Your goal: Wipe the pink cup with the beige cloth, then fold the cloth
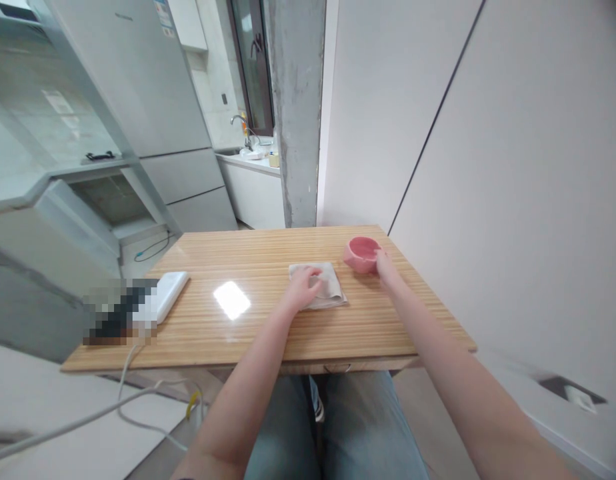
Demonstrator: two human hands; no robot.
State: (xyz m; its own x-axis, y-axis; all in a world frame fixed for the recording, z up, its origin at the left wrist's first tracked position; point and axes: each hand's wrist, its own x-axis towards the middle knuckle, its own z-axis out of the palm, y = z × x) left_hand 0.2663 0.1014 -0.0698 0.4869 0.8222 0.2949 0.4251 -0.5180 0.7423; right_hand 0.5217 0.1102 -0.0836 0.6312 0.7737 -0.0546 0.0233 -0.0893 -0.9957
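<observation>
Head: left hand (pixel 304 288) loosely curled over cloth (pixel 330 287), right hand (pixel 385 266) seemingly pinching bowl (pixel 360 257) by table edge (pixel 411 273).

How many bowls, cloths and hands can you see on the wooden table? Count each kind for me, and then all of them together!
Pink bowl: 1
Light cloth: 1
Left hand and right hand: 2
Total: 4

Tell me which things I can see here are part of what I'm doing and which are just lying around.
In use:
- beige cloth, left hand over it
- pink bowl, right hand at its rim

Just lying about:
- white flat item, table's left side
- white cable
</observation>
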